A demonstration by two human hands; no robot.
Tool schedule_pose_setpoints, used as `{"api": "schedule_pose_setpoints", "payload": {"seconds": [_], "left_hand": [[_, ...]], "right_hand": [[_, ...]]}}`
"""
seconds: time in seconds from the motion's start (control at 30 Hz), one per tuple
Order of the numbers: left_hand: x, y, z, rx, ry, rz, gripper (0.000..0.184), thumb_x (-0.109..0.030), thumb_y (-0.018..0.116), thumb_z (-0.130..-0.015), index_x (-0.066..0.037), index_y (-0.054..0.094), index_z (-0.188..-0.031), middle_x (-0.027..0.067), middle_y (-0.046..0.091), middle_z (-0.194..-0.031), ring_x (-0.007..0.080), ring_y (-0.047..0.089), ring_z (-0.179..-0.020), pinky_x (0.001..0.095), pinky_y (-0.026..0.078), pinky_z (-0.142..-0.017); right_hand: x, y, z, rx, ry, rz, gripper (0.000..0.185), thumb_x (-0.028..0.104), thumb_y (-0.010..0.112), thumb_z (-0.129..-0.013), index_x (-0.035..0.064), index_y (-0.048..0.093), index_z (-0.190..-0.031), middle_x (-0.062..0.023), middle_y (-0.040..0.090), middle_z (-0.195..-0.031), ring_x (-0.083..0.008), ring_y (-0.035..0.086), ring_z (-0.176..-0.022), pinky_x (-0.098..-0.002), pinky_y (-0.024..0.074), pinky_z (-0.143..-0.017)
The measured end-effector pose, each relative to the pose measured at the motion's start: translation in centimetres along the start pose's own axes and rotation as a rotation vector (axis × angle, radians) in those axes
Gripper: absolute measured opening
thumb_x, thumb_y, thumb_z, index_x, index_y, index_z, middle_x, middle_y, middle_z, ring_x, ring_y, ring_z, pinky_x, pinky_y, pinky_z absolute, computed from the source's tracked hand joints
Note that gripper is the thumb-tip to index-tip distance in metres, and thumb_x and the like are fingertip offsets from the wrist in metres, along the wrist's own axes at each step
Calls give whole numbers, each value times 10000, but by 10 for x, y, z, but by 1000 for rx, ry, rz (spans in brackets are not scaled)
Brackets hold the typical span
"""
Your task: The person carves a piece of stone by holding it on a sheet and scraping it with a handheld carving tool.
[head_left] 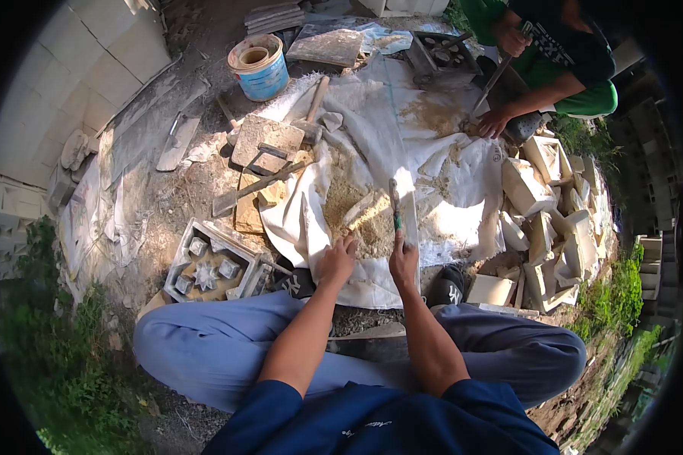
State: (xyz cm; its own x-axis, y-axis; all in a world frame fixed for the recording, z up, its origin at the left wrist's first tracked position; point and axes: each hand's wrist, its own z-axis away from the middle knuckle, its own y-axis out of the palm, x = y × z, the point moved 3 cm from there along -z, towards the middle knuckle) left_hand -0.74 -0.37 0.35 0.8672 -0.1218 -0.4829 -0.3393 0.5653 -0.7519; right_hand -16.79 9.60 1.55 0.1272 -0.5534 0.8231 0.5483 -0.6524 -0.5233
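Note:
My left hand [338,260] is closed at the near end of a pale, rough-edged masonry piece [370,211], which lies tilted over sandy crumbs [344,196]. Wrapped in my right hand [404,262] is a green-handled tool [396,216]. Its narrow metal head points away from me, just right of the masonry piece, and its exact kind is unclear. Under both hands spreads a white sheet [300,220] strewn with crumbs and dust.
At left sits a mold [239,287] with a star shape inside. Beyond it lie a trowel [176,144], a hammer [317,102] and a blue bucket [264,76]. Broken pale blocks [535,186] are heaped at right. Another person [558,61] works at the upper right with a long tool.

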Motion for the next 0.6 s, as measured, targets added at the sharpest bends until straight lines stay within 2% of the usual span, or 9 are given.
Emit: {"api": "schedule_pose_setpoints", "payload": {"seconds": [0.1, 0.17, 0.2, 0.27, 0.3, 0.43, 0.53, 0.6], "left_hand": [[0, 3, 0, 7, -5, -13, 512, -529, 388, -976, -105, 499, -1240, 243, 681, -1004, 456, 642, -958, 522, 491, -823], [-2, 2, 3, -7, -17, -29, 481, -517, 392, -978, -121, 491, -1232, 232, 690, -979, 453, 654, -928, 527, 496, -802], [-3, 1, 3, -5, -17, -32, 481, -517, 392, -978, -121, 491, -1232, 232, 690, -979, 453, 654, -928, 527, 496, -802], [-4, 0, 1, 0, -14, -53, 461, -512, 399, -976, -129, 483, -1217, 246, 682, -1000, 442, 651, -959, 526, 495, -810], [-5, -1, 0, 0, -14, -56, 461, -512, 399, -976, -129, 483, -1217, 246, 682, -1000, 442, 651, -959, 526, 495, -810], [-3, 0, -3, 34, -30, -24, 453, -509, 404, -975, -127, 486, -1203, 265, 673, -1019, 443, 642, -984, 521, 486, -831], [-5, 1, -9, 30, -36, -12, 468, -514, 405, -972, -120, 498, -1207, 264, 671, -1027, 442, 639, -991, 518, 477, -853], [-2, 0, -4, 34, -61, -8, 477, -518, 407, -969, -116, 505, -1207, 261, 672, -1031, 440, 639, -992, 516, 473, -864]], "right_hand": [[7, 9, -6, -17, -76, -65, 637, 476, 477, -992, -39, 436, -619, -122, 330, -505, -165, 271, -551, -415, 242, -490], [4, 14, -5, -8, -62, 7, 657, 509, 467, -980, -61, 543, -662, -201, 473, -538, -246, 426, -497, -459, 345, -524], [-10, 19, -5, -8, -59, 5, 657, 509, 467, -980, -61, 543, -662, -201, 473, -538, -246, 426, -497, -459, 345, -524], [-53, 31, -8, 52, 64, 378, 687, 557, 462, -953, -81, 648, -778, -309, 594, -670, -422, 622, -638, -517, 447, -646], [-51, 29, -10, 123, 160, 327, 729, 596, 462, -927, -92, 685, -838, -372, 609, -797, -520, 621, -836, -540, 470, -773], [-39, 19, -15, 229, 257, 280, 731, 588, 473, -928, -100, 671, -778, -358, 611, -754, -509, 628, -794, -537, 473, -746], [-20, 15, -14, 156, 140, 349, 708, 566, 474, -940, -91, 671, -763, -338, 598, -701, -487, 622, -730, -541, 452, -675], [5, 9, -8, 74, 83, 218, 663, 514, 468, -967, -80, 651, -736, -317, 559, -640, -466, 590, -640, -534, 403, -596]]}}
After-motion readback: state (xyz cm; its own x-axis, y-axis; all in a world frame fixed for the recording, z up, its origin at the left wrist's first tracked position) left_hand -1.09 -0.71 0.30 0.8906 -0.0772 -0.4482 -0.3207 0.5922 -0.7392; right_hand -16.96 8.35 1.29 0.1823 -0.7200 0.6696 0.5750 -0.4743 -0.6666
